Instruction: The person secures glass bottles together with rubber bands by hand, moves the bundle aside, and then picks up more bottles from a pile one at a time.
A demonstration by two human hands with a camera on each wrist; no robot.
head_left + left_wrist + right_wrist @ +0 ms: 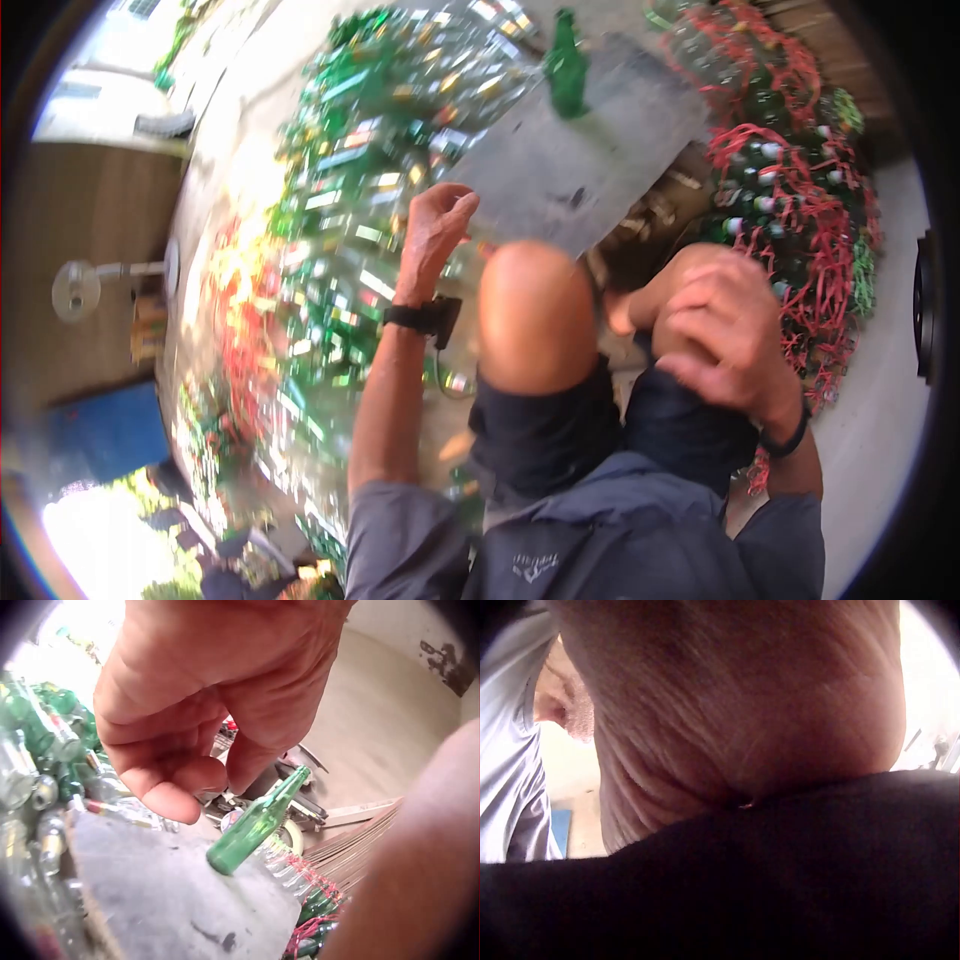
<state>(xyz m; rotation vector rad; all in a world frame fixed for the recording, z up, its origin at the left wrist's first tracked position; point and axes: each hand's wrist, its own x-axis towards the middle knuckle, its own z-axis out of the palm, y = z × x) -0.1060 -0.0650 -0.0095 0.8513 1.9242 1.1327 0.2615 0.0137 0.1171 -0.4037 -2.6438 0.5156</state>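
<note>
A green glass bottle stands upright on a grey board in front of the person. The left hand hovers at the board's near left edge. Its fingers bend loosely toward the thumb, and no object is between them in the left wrist view. Behind those fingertips, the bottle appears on the board, apart from the hand. On the right knee rests the right hand, fingers spread over it and holding nothing. The right wrist view shows mostly the wrist against dark cloth; its fingers are hidden there.
A wide heap of green and clear bottles covers the ground on the left, blurred in the head view. Bottles in red netting lie on the right beside a pale wall. A blue panel is at far left.
</note>
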